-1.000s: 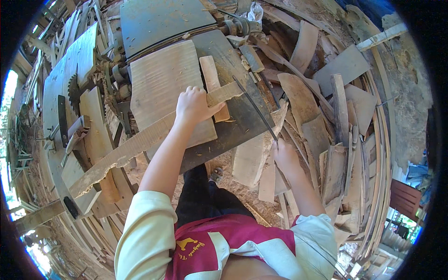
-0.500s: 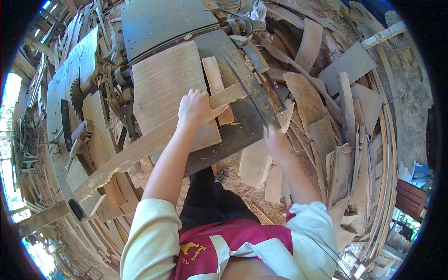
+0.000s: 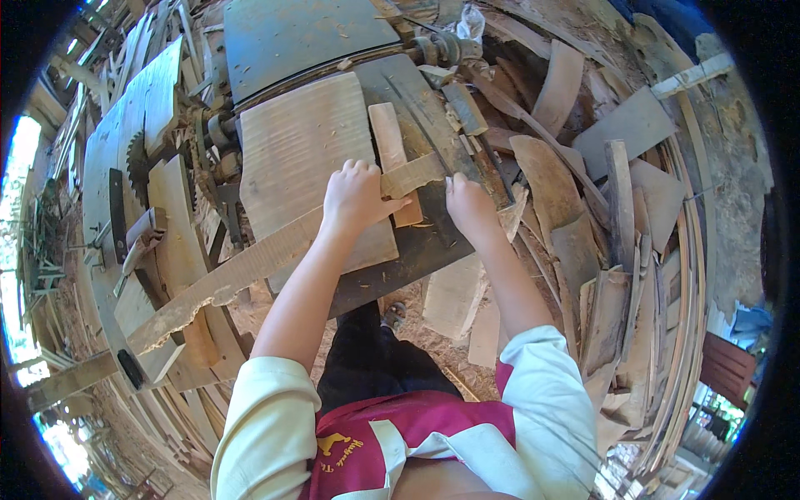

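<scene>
My left hand point(image 3: 357, 196) is closed over a long, narrow wooden strip point(image 3: 250, 257) with one ragged edge. The strip runs slantwise from the lower left, under that hand, to its squared end near my right hand point(image 3: 472, 205). That right hand is a fist just beside the strip's end; whatever it holds, if anything, is hidden. Below the strip lie a wide, pale board point(image 3: 304, 142) and a short wooden piece point(image 3: 386, 137), both on a dark metal machine table point(image 3: 437, 225).
A toothed circular saw blade point(image 3: 137, 168) stands upright at the left, beside planks. Near it lies a tool with a block-like head point(image 3: 147, 229). Another dark machine plate point(image 3: 308, 42) is at the far side. Offcuts point(image 3: 546, 187) heap up on the right.
My right hand has moved left and away from me, up to the strip's end. The left hand keeps its hold on the strip, nearly in place.
</scene>
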`<state>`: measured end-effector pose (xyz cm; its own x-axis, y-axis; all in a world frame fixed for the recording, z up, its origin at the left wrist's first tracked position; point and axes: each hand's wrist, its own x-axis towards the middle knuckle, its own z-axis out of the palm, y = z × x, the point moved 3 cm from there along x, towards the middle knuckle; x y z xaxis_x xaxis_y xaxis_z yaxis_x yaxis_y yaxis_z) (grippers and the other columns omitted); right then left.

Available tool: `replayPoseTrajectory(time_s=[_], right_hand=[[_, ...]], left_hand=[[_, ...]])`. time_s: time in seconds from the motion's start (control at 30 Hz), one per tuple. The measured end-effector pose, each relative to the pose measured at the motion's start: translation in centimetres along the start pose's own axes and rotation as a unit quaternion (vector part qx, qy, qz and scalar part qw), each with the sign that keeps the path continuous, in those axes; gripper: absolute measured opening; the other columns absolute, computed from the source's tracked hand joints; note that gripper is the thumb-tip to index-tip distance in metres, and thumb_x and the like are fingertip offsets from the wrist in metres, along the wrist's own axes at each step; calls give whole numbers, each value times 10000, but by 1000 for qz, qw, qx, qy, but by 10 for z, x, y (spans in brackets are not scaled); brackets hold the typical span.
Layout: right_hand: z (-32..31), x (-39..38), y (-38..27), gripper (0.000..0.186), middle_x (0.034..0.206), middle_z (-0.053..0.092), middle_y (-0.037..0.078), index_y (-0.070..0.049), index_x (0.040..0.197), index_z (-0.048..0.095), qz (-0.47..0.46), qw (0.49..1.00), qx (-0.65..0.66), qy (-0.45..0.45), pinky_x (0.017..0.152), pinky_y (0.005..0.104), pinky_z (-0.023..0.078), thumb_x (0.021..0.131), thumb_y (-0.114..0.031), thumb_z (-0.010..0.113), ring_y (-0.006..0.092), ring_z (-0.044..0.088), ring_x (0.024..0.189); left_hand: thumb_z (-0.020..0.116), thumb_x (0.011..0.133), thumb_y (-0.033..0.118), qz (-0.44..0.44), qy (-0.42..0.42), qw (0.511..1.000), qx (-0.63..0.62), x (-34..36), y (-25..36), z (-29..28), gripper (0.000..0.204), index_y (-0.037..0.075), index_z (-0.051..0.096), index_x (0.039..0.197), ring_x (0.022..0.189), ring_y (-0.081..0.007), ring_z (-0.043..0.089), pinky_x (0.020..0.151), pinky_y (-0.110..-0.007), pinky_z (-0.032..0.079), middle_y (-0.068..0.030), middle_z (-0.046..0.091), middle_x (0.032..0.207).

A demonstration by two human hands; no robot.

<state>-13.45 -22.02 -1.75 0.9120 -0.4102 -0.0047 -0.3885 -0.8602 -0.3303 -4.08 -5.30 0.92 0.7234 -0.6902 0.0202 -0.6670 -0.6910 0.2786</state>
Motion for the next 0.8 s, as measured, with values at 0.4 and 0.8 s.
replayPoseTrajectory(time_s=[0.4,0.8], right_hand=[[-23,-134,57,213,668,574,230,-26,820,484,73,996,6,-57,554,497,450,900,-217,432,418,565,632],[4,-34,26,246,656,584,222,-24,805,486,-6,1000,-1,-3,534,484,465,912,-232,409,392,589,621]], left_hand=[[641,652,565,5,19,1000,4,-2,-2,2,565,19,596,788,890,-262,543,768,-349,441,-111,573,840],[639,633,599,-5,-14,1000,-4,1,-2,1,574,43,603,772,834,-273,575,754,-361,439,-110,590,805]])
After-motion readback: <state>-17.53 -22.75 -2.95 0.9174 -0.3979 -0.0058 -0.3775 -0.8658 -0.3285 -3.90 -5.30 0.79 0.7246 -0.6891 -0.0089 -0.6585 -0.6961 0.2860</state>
